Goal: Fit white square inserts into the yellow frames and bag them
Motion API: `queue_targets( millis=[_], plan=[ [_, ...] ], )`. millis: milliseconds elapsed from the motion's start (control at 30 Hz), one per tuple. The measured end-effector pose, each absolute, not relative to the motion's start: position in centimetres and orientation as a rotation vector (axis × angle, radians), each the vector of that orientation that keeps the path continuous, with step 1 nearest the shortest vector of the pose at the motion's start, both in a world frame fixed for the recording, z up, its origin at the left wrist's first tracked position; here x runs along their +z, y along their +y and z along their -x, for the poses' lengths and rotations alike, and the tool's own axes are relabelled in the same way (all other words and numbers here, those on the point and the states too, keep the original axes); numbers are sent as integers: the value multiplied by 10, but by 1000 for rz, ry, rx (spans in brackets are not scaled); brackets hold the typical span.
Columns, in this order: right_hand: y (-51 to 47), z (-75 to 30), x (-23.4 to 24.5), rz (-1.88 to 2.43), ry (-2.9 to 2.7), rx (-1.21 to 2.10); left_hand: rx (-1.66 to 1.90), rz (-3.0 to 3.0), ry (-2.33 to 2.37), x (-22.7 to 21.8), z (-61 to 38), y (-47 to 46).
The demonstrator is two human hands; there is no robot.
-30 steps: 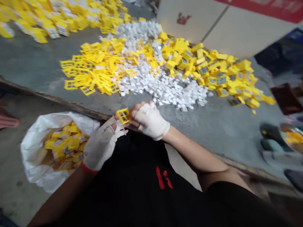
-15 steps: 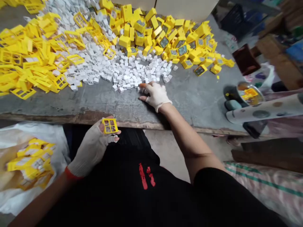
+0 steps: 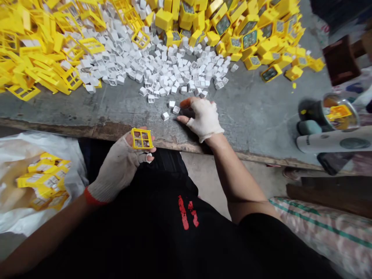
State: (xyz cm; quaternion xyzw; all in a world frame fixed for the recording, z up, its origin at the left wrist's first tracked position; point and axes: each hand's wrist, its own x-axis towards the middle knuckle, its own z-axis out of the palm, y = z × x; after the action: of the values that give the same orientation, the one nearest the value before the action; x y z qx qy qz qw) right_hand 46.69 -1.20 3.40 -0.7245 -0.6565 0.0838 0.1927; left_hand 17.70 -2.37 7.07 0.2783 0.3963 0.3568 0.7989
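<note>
Checking the left hand (image 3: 120, 166) first, what's it got?

A yellow plastic grid frame (image 3: 142, 138), pinched flat against the gloved fingers, just over the edge of the grey bench (image 3: 255, 116).

Right hand (image 3: 205, 118)?

Fingers loosely spread, resting on the bench, nothing visible in them. Just beside them are three loose white plastic cubes (image 3: 170, 110).

How far along, roughly?

Hard to say, but plenty looks left. Some yellow-and-white pieces (image 3: 43, 180) sit in the white woven sack (image 3: 17, 201) at the left. A big heap of white cubes (image 3: 162, 66) and a heap of yellow square boxes (image 3: 232, 27) lie further up the bench, beyond both hands.
</note>
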Motion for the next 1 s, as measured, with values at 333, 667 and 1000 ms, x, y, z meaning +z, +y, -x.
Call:
queue_targets(
  millis=[333,667,1000],
  plan=[
    [-46,-422,61,1681,-1917,260,691,-580,822,61,-180,-29],
    [-61,-369,58,1431,-2031,453,628,-534,677,57,-168,-34],
    [29,-457,30,2095,-1811,274,765,-526,842,60,-164,-27]
  ],
)
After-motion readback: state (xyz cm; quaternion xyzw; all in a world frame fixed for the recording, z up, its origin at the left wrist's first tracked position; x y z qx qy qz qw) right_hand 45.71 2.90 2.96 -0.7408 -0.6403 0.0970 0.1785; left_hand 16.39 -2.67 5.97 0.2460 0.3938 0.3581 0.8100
